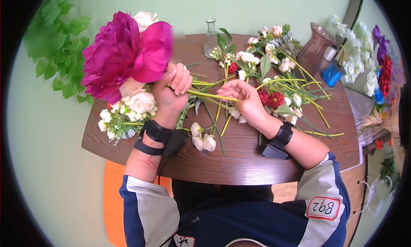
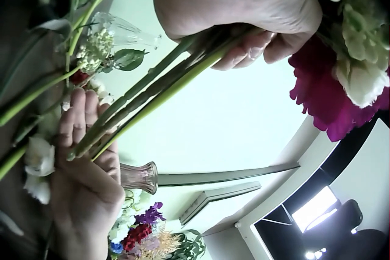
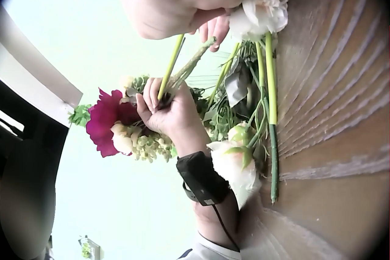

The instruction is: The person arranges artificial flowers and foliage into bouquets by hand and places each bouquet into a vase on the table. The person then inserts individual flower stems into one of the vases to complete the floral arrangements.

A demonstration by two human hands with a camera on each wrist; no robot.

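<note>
My left hand (image 1: 171, 95) grips a bouquet by its gathered stems, over the left half of the table. A large magenta peony (image 1: 117, 61) fills the upper left of it, with pale pink roses (image 1: 142, 102) below and small whitish blossoms (image 3: 152, 149). The bare green stems (image 2: 164, 83) point right, toward my right hand (image 1: 248, 101). That hand has its palm turned up and fingers (image 2: 78, 117) extended, the stem ends lying against palm and fingers in the left wrist view. Under the hands, cream roses (image 1: 204, 141) lie on the table.
Loose stems with white and red flowers (image 1: 274, 100) spread over the right side of the brown table (image 1: 214, 168). A clear glass bottle (image 1: 210, 39) stands at the back. Right of it are a pinkish glass vase (image 1: 316, 48) and a blue spool (image 1: 332, 73).
</note>
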